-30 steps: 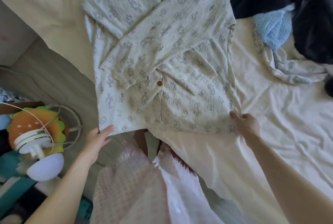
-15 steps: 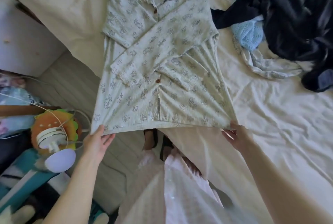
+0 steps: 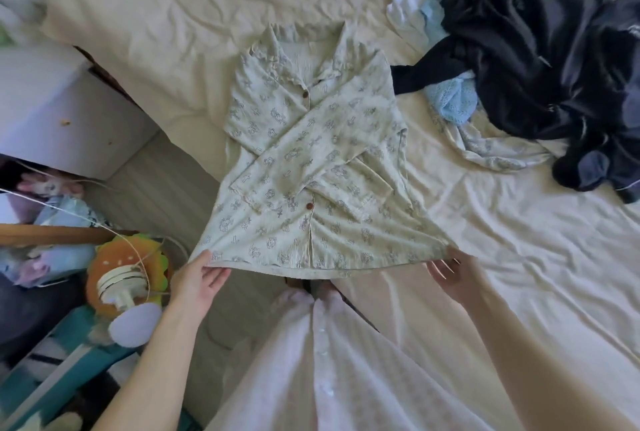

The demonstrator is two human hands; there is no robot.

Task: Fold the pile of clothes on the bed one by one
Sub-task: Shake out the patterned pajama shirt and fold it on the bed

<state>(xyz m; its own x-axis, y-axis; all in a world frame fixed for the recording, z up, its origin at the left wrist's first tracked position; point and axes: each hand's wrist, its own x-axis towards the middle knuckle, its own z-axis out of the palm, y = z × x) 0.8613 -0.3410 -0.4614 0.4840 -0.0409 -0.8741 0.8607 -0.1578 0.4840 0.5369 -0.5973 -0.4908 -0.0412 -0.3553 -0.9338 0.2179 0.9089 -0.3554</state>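
Observation:
A pale green printed pajama shirt (image 3: 311, 167) lies face up on the cream bed sheet (image 3: 519, 257), buttoned, both sleeves folded across its chest. Its hem hangs over the bed's near corner. My left hand (image 3: 199, 276) pinches the hem's left corner, thumb on top. My right hand (image 3: 453, 273) holds the hem's right corner from underneath, fingers partly hidden by the cloth. A pile of clothes lies at the upper right: dark navy garments (image 3: 540, 60), a light blue knit (image 3: 453, 101), a white piece (image 3: 408, 1) and a matching printed garment (image 3: 495, 150).
The bed edge runs diagonally at left, with wood floor (image 3: 166, 195) below it. A white cabinet (image 3: 52, 108) stands at far left. A burger-shaped plush with a small fan (image 3: 124, 274) and cluttered items sit at lower left. My pink-white clothing (image 3: 329, 361) fills the bottom centre.
The view has pulled back, so the whole shirt and more of the pile show. Both hands stay at the hem corners, now holding the hem stretched and slightly lifted.

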